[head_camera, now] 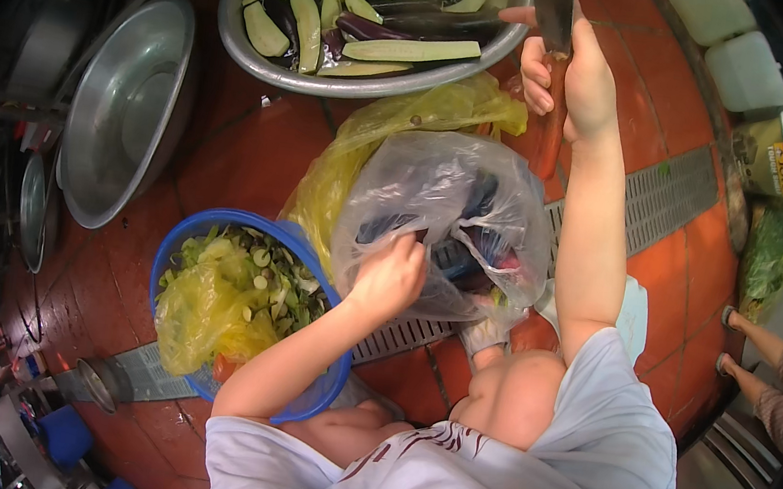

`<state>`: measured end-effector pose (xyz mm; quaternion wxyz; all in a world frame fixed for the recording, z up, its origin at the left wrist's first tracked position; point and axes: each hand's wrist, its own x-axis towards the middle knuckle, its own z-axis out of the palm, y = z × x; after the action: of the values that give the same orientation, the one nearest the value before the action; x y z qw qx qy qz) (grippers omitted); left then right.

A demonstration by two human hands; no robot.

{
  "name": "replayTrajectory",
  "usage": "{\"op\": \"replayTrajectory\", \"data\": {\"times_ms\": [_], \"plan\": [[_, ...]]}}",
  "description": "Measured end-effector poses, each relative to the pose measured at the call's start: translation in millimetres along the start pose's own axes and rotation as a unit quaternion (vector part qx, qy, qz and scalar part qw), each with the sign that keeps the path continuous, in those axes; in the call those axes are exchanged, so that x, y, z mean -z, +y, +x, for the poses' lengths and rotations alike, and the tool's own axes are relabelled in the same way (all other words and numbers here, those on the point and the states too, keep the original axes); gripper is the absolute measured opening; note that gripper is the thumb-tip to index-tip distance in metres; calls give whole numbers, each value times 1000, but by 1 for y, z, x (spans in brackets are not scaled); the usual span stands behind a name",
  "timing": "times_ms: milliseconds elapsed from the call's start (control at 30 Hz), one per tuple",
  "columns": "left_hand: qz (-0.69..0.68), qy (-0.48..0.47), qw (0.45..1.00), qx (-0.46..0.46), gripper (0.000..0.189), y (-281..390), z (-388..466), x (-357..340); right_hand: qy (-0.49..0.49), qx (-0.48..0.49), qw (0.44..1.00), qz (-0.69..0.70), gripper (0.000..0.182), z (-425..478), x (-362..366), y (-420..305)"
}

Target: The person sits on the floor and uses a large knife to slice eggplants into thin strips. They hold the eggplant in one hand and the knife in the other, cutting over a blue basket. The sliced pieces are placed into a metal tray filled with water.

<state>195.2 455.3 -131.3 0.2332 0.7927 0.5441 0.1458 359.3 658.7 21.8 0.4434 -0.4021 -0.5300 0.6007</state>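
Observation:
My right hand (pixel 583 85) is wrapped around the wooden handle of a knife (pixel 554 13), its dark blade pointing away from me. Beside it, a metal basin (pixel 266 74) holds eggplant pieces (pixel 413 51), cut lengthwise, with pale flesh and purple skin, in what looks like water. My left hand (pixel 392 270) pinches the clear plastic bag (pixel 436 170) near its opening; its fingertips are partly hidden. Dark purple eggplants (pixel 458 259) show inside this bag. A yellow plastic bag (pixel 318 185) lies beneath and behind it.
By my left forearm stands a blue basket (pixel 171 241) with vegetable trimmings and a yellow bag. An empty metal basin (pixel 124 112) leans at left. A floor drain grate (pixel 672 197) crosses the red tiles. Along the right are a paint bucket (pixel 767 157), bagged greens (pixel 774 259) and another person's legs (pixel 756 351).

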Motion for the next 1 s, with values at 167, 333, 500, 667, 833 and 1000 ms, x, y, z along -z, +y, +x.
{"op": "replayTrajectory", "data": {"times_ms": [167,333,500,667,833,1000], "plan": [[-123,24,973,-192,33,49,18,7,73,-71,974,-200,58,21,10,12],[-47,26,957,-285,38,70,31,-21,88,57,741,-663,55,42,31,76],[280,-76,956,-31,40,31,20,-32,-102,109,636,-757,37,51,46,67],[259,-277,916,131,40,9,3,-6,-167,38,583,-794,35,60,34,66],[319,-110,936,106,23,7,9,-11,-159,13,579,-800,37,77,26,65],[59,-69,990,-109,32,31,25,-29,-113,-22,678,-726,39,46,44,5]]}}
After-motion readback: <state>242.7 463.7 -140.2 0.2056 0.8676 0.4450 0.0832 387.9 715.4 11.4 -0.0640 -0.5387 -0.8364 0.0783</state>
